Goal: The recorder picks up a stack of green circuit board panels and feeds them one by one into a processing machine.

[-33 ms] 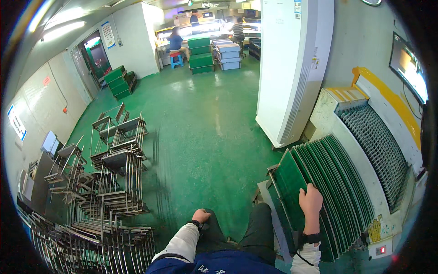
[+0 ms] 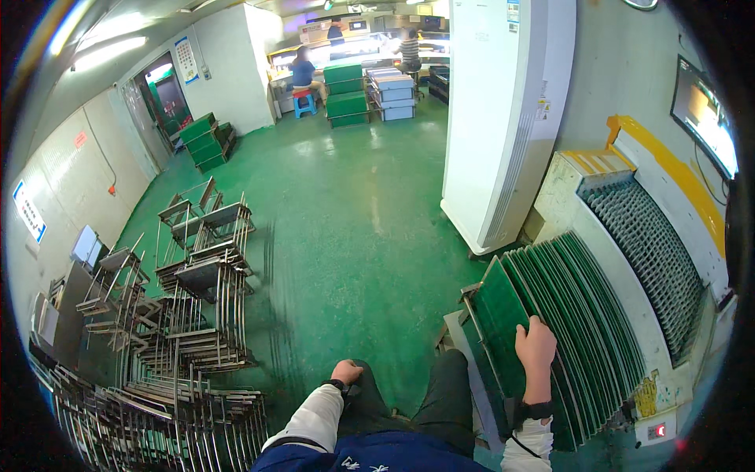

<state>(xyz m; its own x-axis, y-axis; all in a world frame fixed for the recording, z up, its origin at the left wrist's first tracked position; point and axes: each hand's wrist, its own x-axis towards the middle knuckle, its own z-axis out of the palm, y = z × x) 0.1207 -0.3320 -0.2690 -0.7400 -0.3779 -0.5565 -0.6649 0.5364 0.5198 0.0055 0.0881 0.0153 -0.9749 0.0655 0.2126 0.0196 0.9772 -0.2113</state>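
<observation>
A row of thin green boards (image 2: 578, 303) stands on edge at my right, leaning in a close, fanned stack. At the front of that row, my right hand (image 2: 537, 352) is closed over the top edge of a green board (image 2: 502, 295), the thumb on its near face and the fingers partly hidden. My left hand (image 2: 347, 371) rests on my left knee with its fingers curled in, and nothing shows in it. Under the front boards there is a metal frame (image 2: 469, 303).
Metal racks (image 2: 212, 252) crowd the left side. Beside the boards stands a machine (image 2: 645, 252) with ridged rollers, behind a tall white cabinet (image 2: 491, 118). Farther off are green stacks (image 2: 346, 94), pale blue boxes (image 2: 393, 94) and several people at lit benches.
</observation>
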